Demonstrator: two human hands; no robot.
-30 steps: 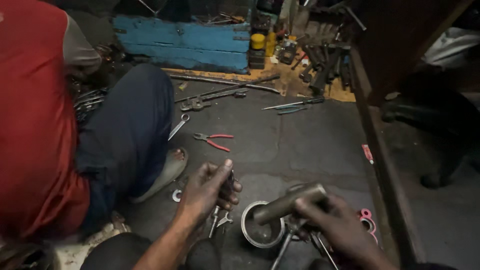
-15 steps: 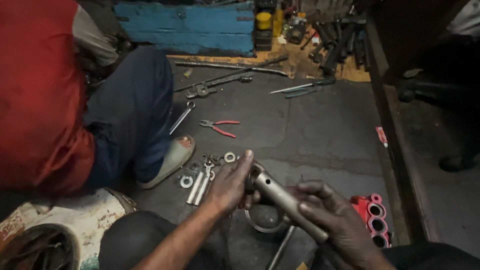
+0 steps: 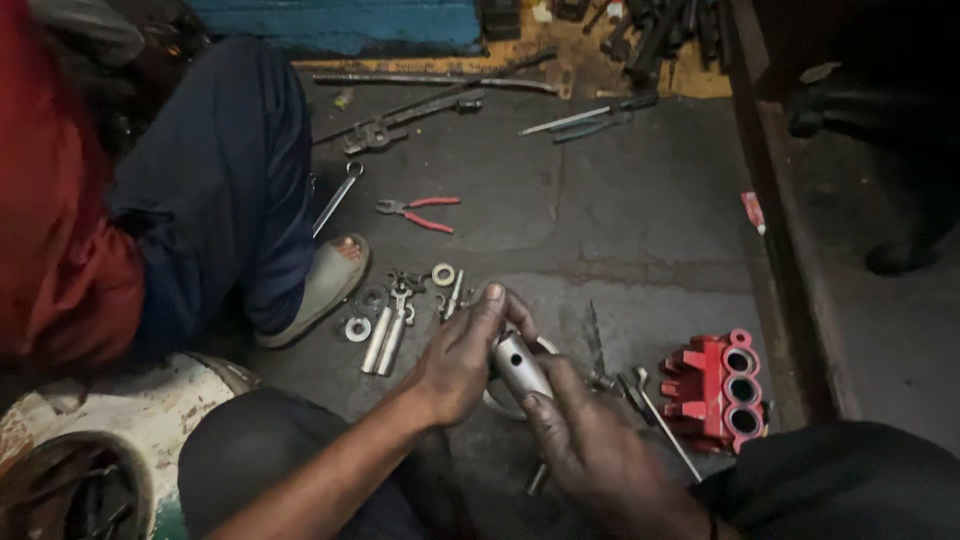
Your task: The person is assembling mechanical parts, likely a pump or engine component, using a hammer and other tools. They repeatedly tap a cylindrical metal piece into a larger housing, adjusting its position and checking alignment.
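Observation:
My right hand (image 3: 590, 445) grips a grey metal cylinder (image 3: 520, 365) with a small hole in its side, held low over the floor. My left hand (image 3: 462, 352) wraps over the cylinder's upper end, fingers curled on it. Beneath the two hands a round metal ring (image 3: 545, 347) is mostly hidden. Small parts lie just left of my left hand: two metal rods (image 3: 385, 338), a washer (image 3: 357, 329) and a ring (image 3: 443, 274).
A red valve block (image 3: 720, 390) with three round bores lies right of my hands. Red-handled pliers (image 3: 420, 212), a wrench (image 3: 338, 197), a pipe wrench (image 3: 400, 120) and screwdrivers (image 3: 585, 118) lie farther off. A person in red shirt and blue trousers (image 3: 220, 190) sits at left. A white drum (image 3: 120, 420) stands at lower left.
The view has dropped closer to the floor. My hands have drawn the cylinder in closer, the left hand sliding further over its top end.

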